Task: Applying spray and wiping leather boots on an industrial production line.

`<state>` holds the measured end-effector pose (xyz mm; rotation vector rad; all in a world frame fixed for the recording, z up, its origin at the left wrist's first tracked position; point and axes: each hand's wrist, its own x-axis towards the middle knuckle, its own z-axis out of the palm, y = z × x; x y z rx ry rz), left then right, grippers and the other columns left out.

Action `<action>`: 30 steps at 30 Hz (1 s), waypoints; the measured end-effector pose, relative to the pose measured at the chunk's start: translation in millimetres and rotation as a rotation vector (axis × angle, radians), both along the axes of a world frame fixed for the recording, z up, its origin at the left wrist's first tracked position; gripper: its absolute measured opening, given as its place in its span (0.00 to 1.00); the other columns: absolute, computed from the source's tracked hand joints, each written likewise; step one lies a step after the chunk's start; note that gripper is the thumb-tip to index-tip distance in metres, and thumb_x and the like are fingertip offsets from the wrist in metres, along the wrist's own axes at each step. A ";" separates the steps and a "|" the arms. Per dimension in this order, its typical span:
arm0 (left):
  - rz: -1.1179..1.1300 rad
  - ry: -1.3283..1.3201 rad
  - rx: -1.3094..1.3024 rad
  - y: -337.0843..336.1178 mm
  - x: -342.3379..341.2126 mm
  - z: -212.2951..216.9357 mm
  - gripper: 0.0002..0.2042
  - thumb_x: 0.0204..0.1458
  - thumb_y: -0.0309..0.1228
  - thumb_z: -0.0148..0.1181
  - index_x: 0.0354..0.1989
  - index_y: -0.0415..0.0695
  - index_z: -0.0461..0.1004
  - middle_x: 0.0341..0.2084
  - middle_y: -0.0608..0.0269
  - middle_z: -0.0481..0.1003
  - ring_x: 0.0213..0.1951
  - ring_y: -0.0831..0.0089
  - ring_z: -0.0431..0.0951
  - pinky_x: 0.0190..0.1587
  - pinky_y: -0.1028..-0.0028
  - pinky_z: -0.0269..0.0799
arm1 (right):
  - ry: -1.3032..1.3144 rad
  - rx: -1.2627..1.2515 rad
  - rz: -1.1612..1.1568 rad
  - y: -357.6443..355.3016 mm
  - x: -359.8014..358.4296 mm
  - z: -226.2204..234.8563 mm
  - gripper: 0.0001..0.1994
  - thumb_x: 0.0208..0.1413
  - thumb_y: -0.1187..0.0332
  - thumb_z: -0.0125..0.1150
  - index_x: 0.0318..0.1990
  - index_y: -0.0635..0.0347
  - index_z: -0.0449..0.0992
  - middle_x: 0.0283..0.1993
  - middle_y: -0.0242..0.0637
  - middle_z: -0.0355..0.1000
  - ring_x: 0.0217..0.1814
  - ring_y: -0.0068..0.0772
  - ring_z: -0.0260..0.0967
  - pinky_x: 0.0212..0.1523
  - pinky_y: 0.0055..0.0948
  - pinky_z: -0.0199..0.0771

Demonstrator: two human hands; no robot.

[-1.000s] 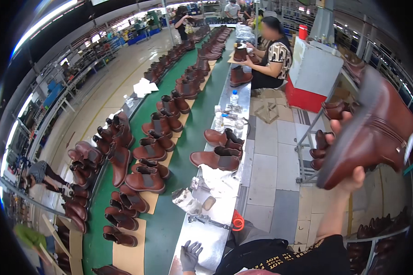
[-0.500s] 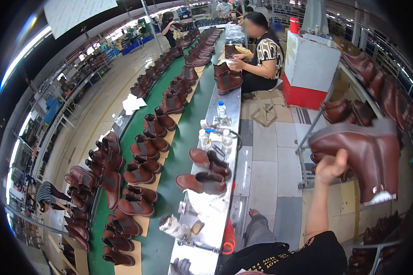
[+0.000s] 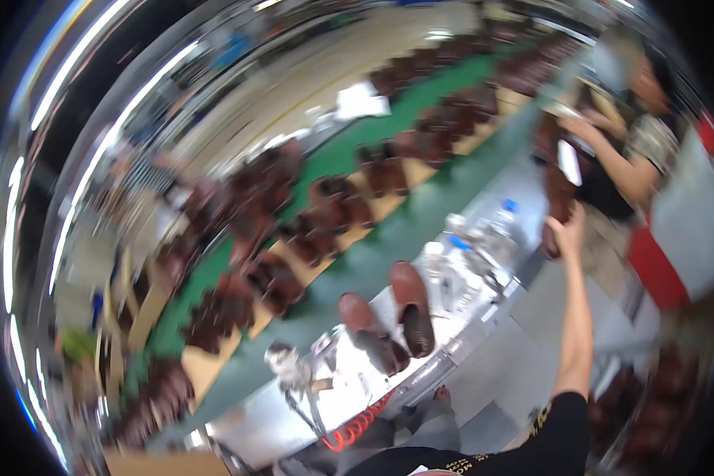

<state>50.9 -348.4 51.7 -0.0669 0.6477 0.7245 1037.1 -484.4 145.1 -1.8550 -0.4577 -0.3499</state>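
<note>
My right hand [image 3: 568,232] reaches out at the right, closed on a brown leather boot [image 3: 559,193]. That boot is seen narrow and blurred, with a white patch beside its upper part, close to the seated co-worker's hands. My left hand does not show. On the white-covered metal bench edge before me rest two brown boots, one [image 3: 409,297] nearer the bottles and another [image 3: 359,315] to its left, toes pointing away.
A green conveyor [image 3: 325,278] carries rows of brown boots on tan boards. Clear bottles [image 3: 506,216] stand on the bench. A red coiled hose [image 3: 357,428] hangs at the bench's near edge. A co-worker [image 3: 639,151] sits at the far right; more boots [image 3: 650,397] are at lower right.
My view has swung right-to-left across the scene and blurred. My right hand has carried the boot from the rack side toward the bench and the co-worker. The gloved left hand has left view.
</note>
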 end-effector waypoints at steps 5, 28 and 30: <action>0.022 0.377 0.136 4.0 146.9 97.1 0.16 0.62 0.44 0.42 0.27 0.51 0.69 0.18 0.69 0.66 0.22 0.71 0.66 0.27 0.71 0.67 | 0.248 -0.300 0.335 -64.1 157.6 -94.8 0.32 0.54 0.62 0.62 0.64 0.64 0.60 0.60 0.53 0.65 0.62 0.44 0.62 0.60 0.37 0.61; -0.372 2.190 1.558 458.7 71.7 134.3 0.48 0.34 0.29 0.65 0.68 0.63 0.48 0.60 0.37 0.53 0.59 0.37 0.58 0.61 0.52 0.59 | 0.072 -0.082 0.367 82.0 -331.4 49.1 0.21 0.59 0.74 0.56 0.60 0.65 0.65 0.58 0.41 0.67 0.53 0.31 0.66 0.53 0.28 0.68; -0.562 2.182 1.247 495.8 97.1 147.7 0.47 0.36 0.31 0.64 0.68 0.71 0.46 0.61 0.41 0.53 0.61 0.40 0.58 0.59 0.49 0.62 | 0.115 -0.142 0.336 87.4 -419.9 82.8 0.21 0.59 0.75 0.56 0.60 0.65 0.66 0.58 0.42 0.67 0.54 0.31 0.66 0.54 0.28 0.67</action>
